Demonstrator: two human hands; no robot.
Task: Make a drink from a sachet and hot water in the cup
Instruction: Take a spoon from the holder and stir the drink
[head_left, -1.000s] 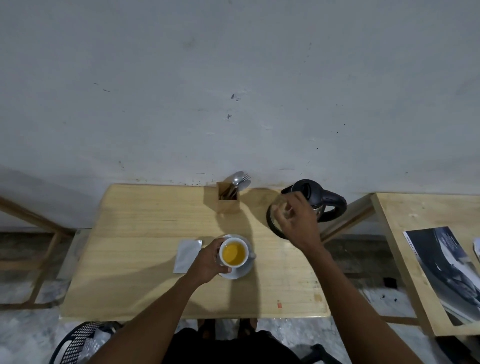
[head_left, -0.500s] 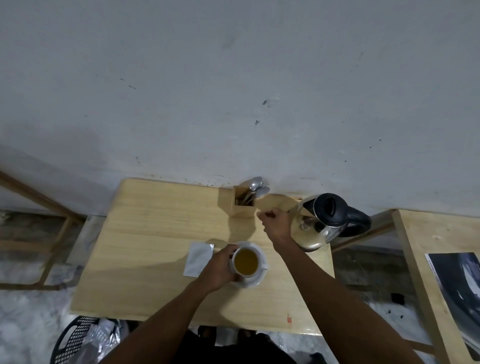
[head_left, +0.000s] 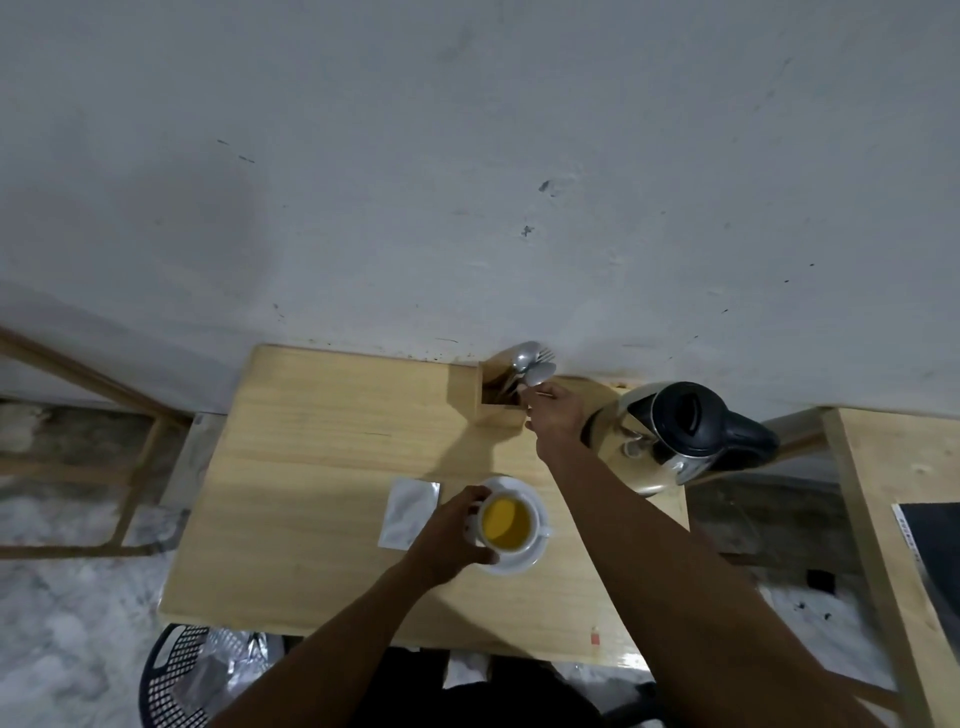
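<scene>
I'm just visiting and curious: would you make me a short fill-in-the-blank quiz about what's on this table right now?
1. The left hand holds the white cup, which stands on a white ____.
2. The liquid in the cup is ____ in colour.
3. The right hand reaches to the wooden holder that stores spoons and a ____.
4. The flat white sachet lies on the table to the ____ of the cup.

Missing words: saucer; yellow; fork; left

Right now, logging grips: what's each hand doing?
Left hand: closed around the cup.
Right hand: at the spoons; grip cannot be told.
</scene>
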